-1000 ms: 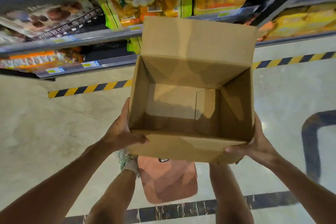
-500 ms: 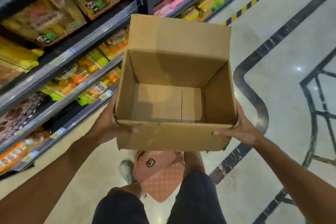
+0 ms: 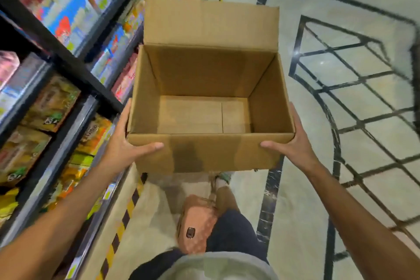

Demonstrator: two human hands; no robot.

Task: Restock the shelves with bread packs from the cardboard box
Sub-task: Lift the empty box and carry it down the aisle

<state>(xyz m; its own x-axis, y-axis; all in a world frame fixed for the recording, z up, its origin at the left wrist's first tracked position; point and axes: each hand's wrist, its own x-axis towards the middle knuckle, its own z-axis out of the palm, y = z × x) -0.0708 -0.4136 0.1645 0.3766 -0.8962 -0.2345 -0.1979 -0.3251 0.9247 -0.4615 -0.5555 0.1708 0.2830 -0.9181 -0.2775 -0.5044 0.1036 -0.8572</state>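
Note:
An open brown cardboard box [image 3: 204,157] is held in the air in front of me, with its far flap standing up. Its inside shows only the bare cardboard bottom. My left hand [image 3: 123,143] grips the near left corner, thumb across the front wall. My right hand [image 3: 293,143] grips the near right corner the same way. Yellow and orange bread packs [image 3: 48,103] lie on the shelves [image 3: 56,157] along my left side.
The black-framed shelving runs down the left, with a yellow-black floor stripe [image 3: 127,211] along its base. An open marble floor with black inlay lines [image 3: 354,107] lies ahead and to the right. A pink bag [image 3: 195,223] hangs at my waist above my legs.
The view has swung to the right: the shelves went from straight ahead to my left side, and the aisle floor now lies ahead. Both hands kept their hold on the box.

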